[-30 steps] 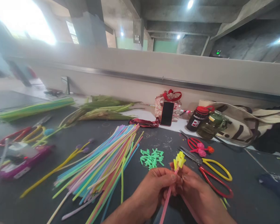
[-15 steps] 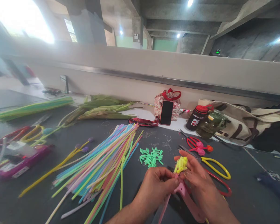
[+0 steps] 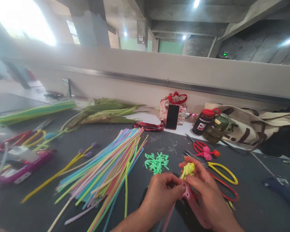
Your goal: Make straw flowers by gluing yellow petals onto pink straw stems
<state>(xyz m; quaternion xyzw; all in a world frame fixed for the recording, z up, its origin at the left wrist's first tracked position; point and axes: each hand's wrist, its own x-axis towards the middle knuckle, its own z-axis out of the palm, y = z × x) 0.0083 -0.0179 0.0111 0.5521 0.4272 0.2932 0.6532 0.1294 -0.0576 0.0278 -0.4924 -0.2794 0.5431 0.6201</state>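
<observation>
Low and right of centre, my left hand (image 3: 163, 196) pinches a thin pink strip (image 3: 169, 217) that hangs down from its fingers. Beside it, my right hand (image 3: 207, 193) curls round a small bunch of short yellow pieces (image 3: 188, 170), with the thumb against them. A pink tool (image 3: 195, 206) with small holes lies between the hands, its lower end partly behind my right hand. Short green pieces (image 3: 156, 163) are heaped on the dark table just beyond my left hand. The exact contact of the fingertips with the pink tool is hidden.
Many pastel stems (image 3: 103, 170) spread left of the hands. Yellow-handled scissors (image 3: 223, 173) and red-handled scissors (image 3: 200, 147) lie on the right. A phone (image 3: 172, 116), a red-capped bottle (image 3: 202, 121), a green bottle (image 3: 216, 129) and corn husks (image 3: 106, 111) are at the back.
My right thumb has moved up onto the yellow bunch, and the right fingers have shifted slightly left. My left hand keeps its pinch in nearly the same place.
</observation>
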